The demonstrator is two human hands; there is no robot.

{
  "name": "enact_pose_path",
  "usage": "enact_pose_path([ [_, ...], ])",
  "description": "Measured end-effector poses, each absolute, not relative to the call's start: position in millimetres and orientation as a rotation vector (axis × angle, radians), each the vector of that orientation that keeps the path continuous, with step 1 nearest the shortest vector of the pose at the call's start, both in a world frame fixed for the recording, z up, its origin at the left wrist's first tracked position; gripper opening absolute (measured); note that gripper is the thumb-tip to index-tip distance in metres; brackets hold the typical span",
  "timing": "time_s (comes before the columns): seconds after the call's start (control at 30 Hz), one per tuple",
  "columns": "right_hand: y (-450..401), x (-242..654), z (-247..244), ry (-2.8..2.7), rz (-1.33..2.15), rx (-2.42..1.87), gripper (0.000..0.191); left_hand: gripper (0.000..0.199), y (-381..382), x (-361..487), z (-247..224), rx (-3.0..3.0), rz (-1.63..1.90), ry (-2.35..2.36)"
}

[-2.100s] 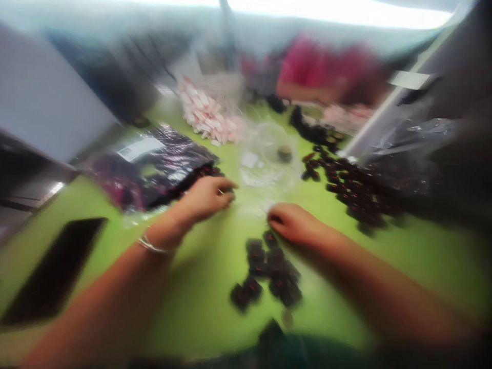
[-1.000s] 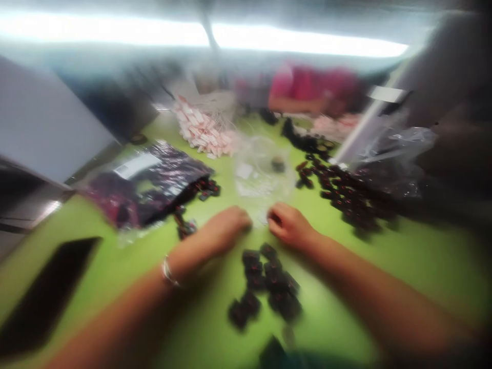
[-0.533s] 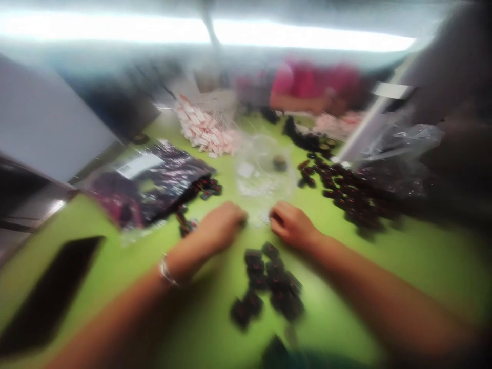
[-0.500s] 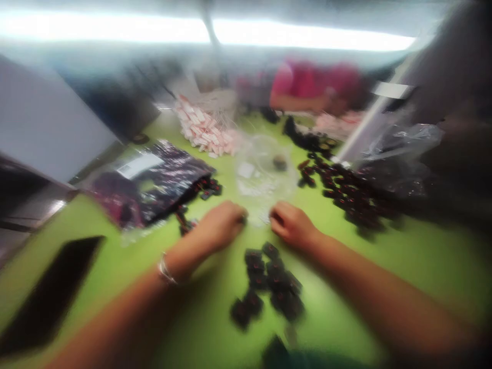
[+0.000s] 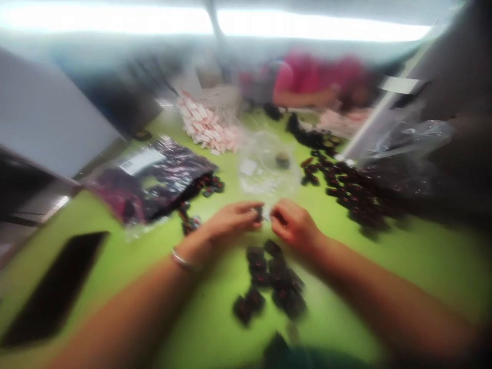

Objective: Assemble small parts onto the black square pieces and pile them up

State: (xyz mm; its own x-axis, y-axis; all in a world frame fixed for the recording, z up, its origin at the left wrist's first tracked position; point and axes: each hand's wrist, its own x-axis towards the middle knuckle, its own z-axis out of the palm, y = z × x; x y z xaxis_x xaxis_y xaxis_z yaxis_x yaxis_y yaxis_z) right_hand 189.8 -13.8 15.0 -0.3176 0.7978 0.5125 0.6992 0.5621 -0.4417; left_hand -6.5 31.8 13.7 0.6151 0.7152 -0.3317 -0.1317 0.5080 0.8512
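Note:
Between thumb and fingers my left hand [image 5: 236, 218] holds a small black part [image 5: 258, 213]. Close on its right, my right hand [image 5: 292, 221] is closed in a pinch; a tiny whitish thing shows at its fingertips, too blurred to make out. Just beyond both hands lies a clear plastic bag [image 5: 294, 177] with small white pieces [image 5: 257, 183] and a dark round item [image 5: 282, 160] on it. Nearer to me than the hands, several black blocks [image 5: 277, 271] with reddish marks are grouped on the green table [image 5: 207, 323].
At left lie a shiny bag [image 5: 169, 174] of dark parts and a black slab [image 5: 57, 287]. White-pink connectors [image 5: 205, 125] are heaped at the back. Many dark parts [image 5: 353, 197] and a clear bag [image 5: 415, 154] are at right. A person in pink [image 5: 307, 82] sits across.
My left hand has moved right, towards my right hand, and its fingers have stretched, showing the black part. My right hand has barely moved. The whole view has shifted slightly.

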Motion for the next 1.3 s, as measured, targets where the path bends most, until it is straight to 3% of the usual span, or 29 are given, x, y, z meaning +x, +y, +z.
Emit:
enact_pose_path([
  [0.83, -19.9, 186.4, 12.3, -2.304, -0.22, -1.22, 0.02, 0.038, 25.6, -1.8, 9.3, 0.808, 0.58, 0.633],
  [1.17, -22.6, 179.2, 8.7, -1.93, 0.197, -1.107, 0.015, 0.042, 18.6, 8.1, 18.3, 0.666, 0.773, 0.696],
  [1.3, -25.6, 176.4, 7.5, -1.889, 0.248, -1.059, 0.022, 0.044, 17.6, 9.7, 22.2, 0.666, 0.831, 0.693],
])
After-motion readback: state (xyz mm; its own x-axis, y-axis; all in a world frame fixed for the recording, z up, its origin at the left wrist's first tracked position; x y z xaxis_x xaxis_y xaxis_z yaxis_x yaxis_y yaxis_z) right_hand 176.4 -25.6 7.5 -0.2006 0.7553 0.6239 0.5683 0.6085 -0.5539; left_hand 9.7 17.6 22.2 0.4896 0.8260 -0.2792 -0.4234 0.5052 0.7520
